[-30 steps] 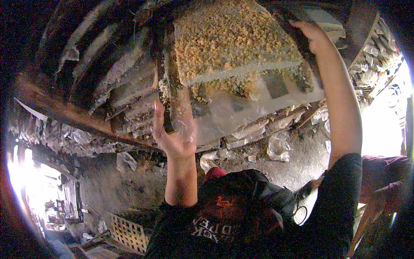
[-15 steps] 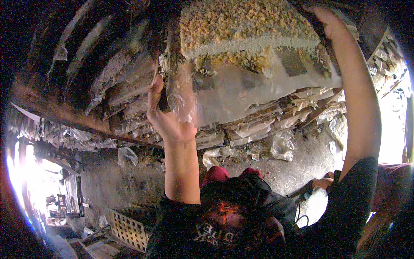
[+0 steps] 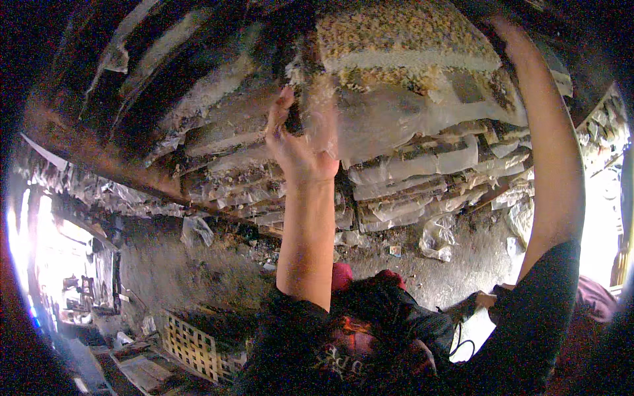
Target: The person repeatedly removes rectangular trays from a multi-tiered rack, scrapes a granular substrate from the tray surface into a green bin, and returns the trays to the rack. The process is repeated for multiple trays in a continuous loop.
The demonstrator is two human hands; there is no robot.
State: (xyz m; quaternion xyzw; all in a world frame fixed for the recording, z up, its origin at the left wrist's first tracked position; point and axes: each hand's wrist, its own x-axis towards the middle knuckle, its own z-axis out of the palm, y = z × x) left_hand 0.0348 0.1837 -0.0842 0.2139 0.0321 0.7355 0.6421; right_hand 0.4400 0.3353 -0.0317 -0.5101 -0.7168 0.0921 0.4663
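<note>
A crumbly slab [image 3: 409, 36], yellowish and grainy on top with a white layer along its near edge, is held up in front of me. Under it hangs a clear, cloudy plastic sheet [image 3: 389, 129]. My left hand [image 3: 300, 145] is at the slab's near left corner, thumb raised beside the edge and fingers behind the plastic, closed on it from below. At the slab's right edge is my right hand [image 3: 512, 36], blurred and dark, its fingers mostly hidden; it appears to hold that side.
Below the slab, shelves hold several layers of plastic-wrapped slabs [image 3: 416, 162]. A dark wooden beam [image 3: 112, 155] runs along the left. Loose plastic bags [image 3: 437, 239] litter the grey floor. A yellowish lattice crate [image 3: 191, 343] stands at the lower left. Another person's maroon clothing [image 3: 594, 300] shows at right.
My left hand and the slab have shifted right and slightly up in the view. The shelves and beam also appear shifted, so the view has moved. Both hands stay at the slab.
</note>
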